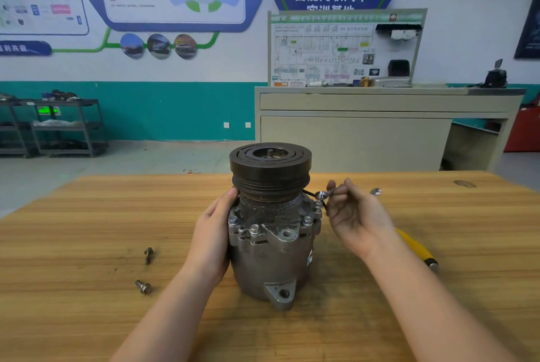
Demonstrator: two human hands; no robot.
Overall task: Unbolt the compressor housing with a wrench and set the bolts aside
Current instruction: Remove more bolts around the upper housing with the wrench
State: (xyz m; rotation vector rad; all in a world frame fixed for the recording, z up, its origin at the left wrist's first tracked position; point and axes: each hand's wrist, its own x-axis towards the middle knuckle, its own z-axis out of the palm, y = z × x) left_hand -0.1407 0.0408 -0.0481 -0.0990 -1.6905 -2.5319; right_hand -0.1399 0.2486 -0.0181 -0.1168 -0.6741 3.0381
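Compressor (270, 227) stands upright at table (87, 215) centre, pulley up. Left hand (214, 233) cups its 9 o'clock side, fingers relaxed. Right hand (355, 215) pinches a wrench (347, 192) on a bolt at 2 o'clock. Two loose bolts (148, 255) (143, 286) lie at 8 o'clock. Yellow handle (415, 246) lies at 4 o'clock.

Two loose bolts (148, 255) left (bare tabletop (87, 215) around)
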